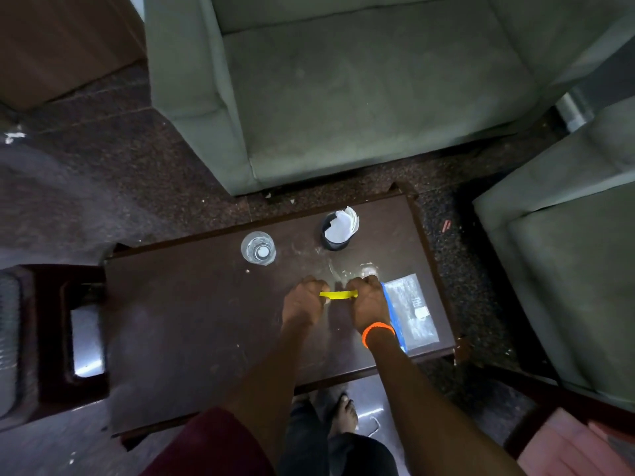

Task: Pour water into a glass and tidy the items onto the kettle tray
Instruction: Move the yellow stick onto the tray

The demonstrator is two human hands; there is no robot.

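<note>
both over the dark wooden table point(192, 324), near its right half: left hand point(304, 300) curled around one end of a small yellow strip point(338, 295), right hand point(369, 300) curled around the other end, strip stretched flat between the two. an orange band point(378, 333) around the right wrist. on the table beyond the hands, toward the far edge, a clear glass point(258, 248) standing upright, a pale round spot showing at its bottom; whether water sits inside cannot be told. to the right of the glass, also near the far edge of the table, a dark cup point(335, 243) with crumpled white paper point(338, 226) poking out of its top. just past the right hand, something clear and rounded on the table, too blurred to name. right of the right hand, touching the wrist side, a flat clear packet with a blue edge point(410, 310) lying on the table near its right end. beyond the far edge of the table, a green sofa point(343, 91); off the right end, a second green seat point(567, 269). below the near edge of the table, a bare foot point(345, 415) on the floor.
</note>
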